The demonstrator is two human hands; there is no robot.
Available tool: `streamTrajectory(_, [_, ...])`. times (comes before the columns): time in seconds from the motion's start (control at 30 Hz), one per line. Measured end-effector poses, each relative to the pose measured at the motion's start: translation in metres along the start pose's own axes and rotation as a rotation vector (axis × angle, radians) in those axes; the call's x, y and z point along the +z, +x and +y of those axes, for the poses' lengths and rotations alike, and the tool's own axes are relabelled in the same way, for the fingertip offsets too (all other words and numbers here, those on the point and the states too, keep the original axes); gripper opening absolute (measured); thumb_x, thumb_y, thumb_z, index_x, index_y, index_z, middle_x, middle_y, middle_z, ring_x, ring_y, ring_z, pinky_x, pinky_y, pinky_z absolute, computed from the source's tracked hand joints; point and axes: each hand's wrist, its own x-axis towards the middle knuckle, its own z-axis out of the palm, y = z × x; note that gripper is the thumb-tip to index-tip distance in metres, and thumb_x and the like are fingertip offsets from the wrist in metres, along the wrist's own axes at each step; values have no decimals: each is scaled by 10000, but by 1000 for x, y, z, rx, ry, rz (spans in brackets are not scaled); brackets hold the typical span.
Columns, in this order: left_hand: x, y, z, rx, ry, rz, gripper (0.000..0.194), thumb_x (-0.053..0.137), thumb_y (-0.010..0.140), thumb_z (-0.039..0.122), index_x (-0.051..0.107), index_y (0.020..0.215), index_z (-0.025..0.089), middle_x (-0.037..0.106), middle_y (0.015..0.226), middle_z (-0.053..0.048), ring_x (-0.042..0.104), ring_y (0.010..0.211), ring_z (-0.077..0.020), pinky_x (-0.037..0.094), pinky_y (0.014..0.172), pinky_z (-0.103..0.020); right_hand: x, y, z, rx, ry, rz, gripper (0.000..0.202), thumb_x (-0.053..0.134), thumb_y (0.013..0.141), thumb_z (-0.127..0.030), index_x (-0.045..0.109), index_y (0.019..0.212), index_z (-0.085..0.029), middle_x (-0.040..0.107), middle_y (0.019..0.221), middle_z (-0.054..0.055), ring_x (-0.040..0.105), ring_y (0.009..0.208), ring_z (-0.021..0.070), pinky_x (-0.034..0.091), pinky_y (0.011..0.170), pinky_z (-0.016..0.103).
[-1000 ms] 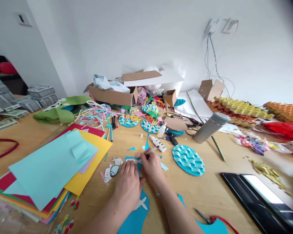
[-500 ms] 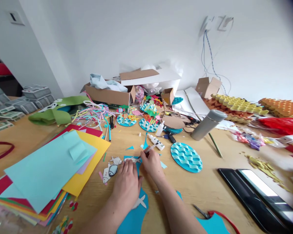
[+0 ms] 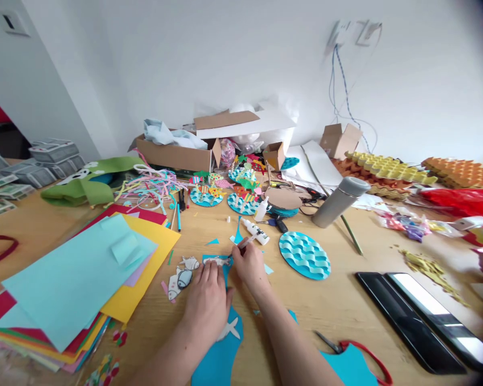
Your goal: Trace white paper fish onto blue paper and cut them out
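While aslant, pen [image 3: 250, 240] in right hand [image 3: 248, 264]

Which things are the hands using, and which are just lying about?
Being used:
pen, in the right hand
fish cutout, held down by the left hand
blue paper beneath it

Seemingly just lying about:
grey flask
yellow egg tray
tangled ribbons
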Motion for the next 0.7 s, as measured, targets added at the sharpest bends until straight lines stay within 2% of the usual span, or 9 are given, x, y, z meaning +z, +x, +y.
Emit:
streamTrajectory(0.17, [-1,1,0,1,9,-18,424,492,880,242,574,1221,4,566,1283,-242,506,1226,-367,393,1039,-515,-2,0,-2,13,2,8,156,456,783,-216,449,627,-225,566,534,-7,505,481,147,316,502,245])
streamTrajectory(0.33, [-1,0,0,8,33,5,415,494,877,242,579,1223,28,575,1277,-223,514,1214,-356,413,1021,-506,-4,0,-3,30,-4,14,165,450,777,-206,431,615,-229,563,538,-3,508,490,150,311,505,247])
streamTrajectory(0.7, [-6,2,2,-17,8,-82,443,493,891,239,563,1256,-3,546,1316,-247,480,1257,-370,379,1062,-512,-7,0,-6,54,-40,-4,183,467,777,-178,425,605,-225,561,533,-2,517,503,150,302,512,243])
